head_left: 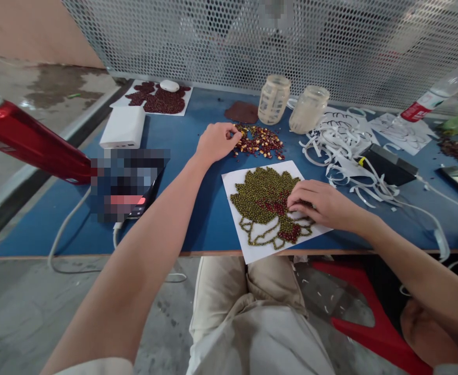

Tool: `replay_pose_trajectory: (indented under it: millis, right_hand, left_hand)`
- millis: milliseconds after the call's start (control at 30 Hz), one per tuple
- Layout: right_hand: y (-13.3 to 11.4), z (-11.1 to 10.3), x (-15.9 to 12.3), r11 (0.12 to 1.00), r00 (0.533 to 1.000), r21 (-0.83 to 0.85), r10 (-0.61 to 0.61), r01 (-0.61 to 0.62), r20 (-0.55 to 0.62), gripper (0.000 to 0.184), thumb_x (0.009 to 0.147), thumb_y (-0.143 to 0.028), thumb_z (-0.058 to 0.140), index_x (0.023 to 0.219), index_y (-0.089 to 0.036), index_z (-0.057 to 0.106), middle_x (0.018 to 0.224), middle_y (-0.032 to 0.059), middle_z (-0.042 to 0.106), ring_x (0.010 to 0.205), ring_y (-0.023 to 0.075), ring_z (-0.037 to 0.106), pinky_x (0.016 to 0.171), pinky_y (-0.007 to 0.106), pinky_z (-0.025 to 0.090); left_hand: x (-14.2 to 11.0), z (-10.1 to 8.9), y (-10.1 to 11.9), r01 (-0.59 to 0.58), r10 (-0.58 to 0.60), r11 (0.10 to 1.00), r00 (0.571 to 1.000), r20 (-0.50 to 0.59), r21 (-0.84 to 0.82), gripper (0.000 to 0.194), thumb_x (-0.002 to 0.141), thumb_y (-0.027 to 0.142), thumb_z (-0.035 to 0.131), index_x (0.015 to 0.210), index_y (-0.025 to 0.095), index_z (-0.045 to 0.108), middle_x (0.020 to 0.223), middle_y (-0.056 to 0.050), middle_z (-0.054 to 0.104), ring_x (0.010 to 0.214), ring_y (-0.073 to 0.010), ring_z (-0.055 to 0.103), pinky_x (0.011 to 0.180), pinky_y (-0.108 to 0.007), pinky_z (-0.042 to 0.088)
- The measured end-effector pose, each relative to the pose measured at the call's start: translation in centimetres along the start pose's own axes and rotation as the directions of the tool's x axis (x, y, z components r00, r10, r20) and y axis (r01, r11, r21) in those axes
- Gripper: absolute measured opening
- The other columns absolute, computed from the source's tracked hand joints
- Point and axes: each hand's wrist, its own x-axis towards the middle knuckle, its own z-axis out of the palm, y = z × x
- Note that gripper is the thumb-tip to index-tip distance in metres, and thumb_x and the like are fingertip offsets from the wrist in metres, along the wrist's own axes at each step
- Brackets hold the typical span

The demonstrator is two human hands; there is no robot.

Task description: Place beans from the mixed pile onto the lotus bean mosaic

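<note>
My left hand (219, 141) reaches to the left edge of a loose pile of dark red beans and yellow corn kernels (265, 141). Its thumb and fingers are pinched together; what is between them is too small to make out. My right hand (318, 204) rests on the right side of a bean picture (268, 190), its fingers curled down at a patch of red beans. Anything under those fingertips is hidden. Green beans fill most of the shape, and lines of green beans edge bare white areas on its paper (252, 252).
Two jars (273, 101) stand behind the pile, near a mesh screen (229, 47). White paper strips (342, 151) and a black box (391, 164) lie right. Left are a red can (29, 140), a phone (135, 182), a white box (123, 127) and a dark bean picture (158, 99).
</note>
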Motion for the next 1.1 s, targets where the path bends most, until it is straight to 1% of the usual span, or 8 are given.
replay_pose_trajectory:
  millis: [67,133,300,367,600,733,833,1100]
  right_hand:
    - [-0.1,0.0,-0.1,0.997,0.999,0.054,0.05,-0.051,0.022,0.022,0.118,-0.033,0.056,0.106,-0.024,0.073,0.106,0.008,0.078,0.1,0.0245,0.072,0.091,0.04,0.052]
    - [0.0,0.1,-0.2,0.994,0.997,0.089,0.062,-0.065,0.042,0.024,0.118,-0.034,0.056,0.106,-0.024,0.073,0.105,0.0078,0.078,0.1,0.0245,0.072,0.092,0.04,0.052]
    - [0.0,0.5,-0.3,0.997,1.0,0.075,0.006,-0.008,0.026,0.024,0.118,-0.037,0.058,0.106,-0.025,0.075,0.104,0.0073,0.079,0.097,0.025,0.07,0.091,0.041,0.049]
    - [-0.1,0.4,-0.2,0.995,0.999,0.095,0.015,-0.018,0.034,0.023,0.118,-0.035,0.059,0.106,-0.025,0.075,0.104,0.0071,0.079,0.098,0.0249,0.07,0.091,0.04,0.049]
    - [-0.3,-0.2,-0.2,0.97,0.99,0.198,0.13,-0.139,0.058,0.021,0.116,-0.037,0.061,0.103,-0.026,0.073,0.104,0.0065,0.077,0.101,0.0252,0.071,0.093,0.04,0.051]
    - [-0.6,0.0,-0.1,0.969,0.989,0.202,0.124,-0.138,0.084,0.021,0.115,-0.037,0.062,0.101,-0.026,0.073,0.103,0.0069,0.077,0.099,0.0254,0.071,0.092,0.04,0.05]
    - [-0.7,0.1,0.1,0.97,0.988,0.194,0.131,-0.145,0.08,0.021,0.113,-0.038,0.064,0.099,-0.026,0.073,0.101,0.007,0.077,0.097,0.0258,0.07,0.091,0.04,0.049]
    - [-1.4,0.2,0.3,0.936,0.961,0.219,0.269,-0.277,0.065,0.017,0.109,-0.037,0.067,0.098,-0.025,0.069,0.096,0.0042,0.071,0.089,0.0224,0.065,0.083,0.037,0.048]
  left_hand:
    - [0.0,0.0,0.0,0.001,-0.001,1.0,1.0,0.004,0.002,0.024,0.101,0.038,0.066,0.096,0.02,0.082,0.073,-0.004,0.061,0.078,-0.0199,0.053,0.077,-0.037,0.038]
    - [0.0,0.0,0.0,0.004,-0.004,1.0,1.0,0.007,0.007,0.024,0.101,0.037,0.066,0.095,0.02,0.083,0.074,-0.004,0.061,0.078,-0.0199,0.052,0.077,-0.038,0.037]
    - [0.0,0.0,0.0,-0.009,0.009,1.0,1.0,0.004,0.005,0.024,0.101,0.037,0.066,0.094,0.02,0.082,0.072,-0.004,0.06,0.078,-0.0196,0.052,0.075,-0.037,0.035]
    - [0.0,-0.1,0.0,-0.009,0.009,1.0,1.0,0.003,0.002,0.023,0.101,0.036,0.067,0.094,0.02,0.081,0.071,-0.004,0.06,0.077,-0.0195,0.052,0.074,-0.037,0.034]
    - [0.0,-0.2,0.2,0.003,-0.003,1.0,1.0,0.016,0.014,0.023,0.102,0.036,0.067,0.095,0.02,0.082,0.072,-0.004,0.059,0.076,-0.0196,0.052,0.077,-0.039,0.035]
    - [0.0,-0.3,0.3,0.012,-0.012,1.0,1.0,0.012,0.01,0.023,0.102,0.036,0.067,0.094,0.02,0.082,0.07,-0.003,0.057,0.076,-0.0195,0.051,0.075,-0.039,0.034]
    - [-0.1,-0.3,0.3,0.02,-0.02,1.0,1.0,0.013,0.006,0.023,0.102,0.036,0.067,0.094,0.02,0.082,0.07,-0.003,0.057,0.075,-0.0196,0.052,0.075,-0.039,0.035]
    - [-0.2,-0.5,0.5,0.034,-0.034,0.999,0.999,0.029,-0.003,0.023,0.102,0.037,0.067,0.097,0.021,0.082,0.071,-0.003,0.059,0.077,-0.0199,0.053,0.075,-0.038,0.035]
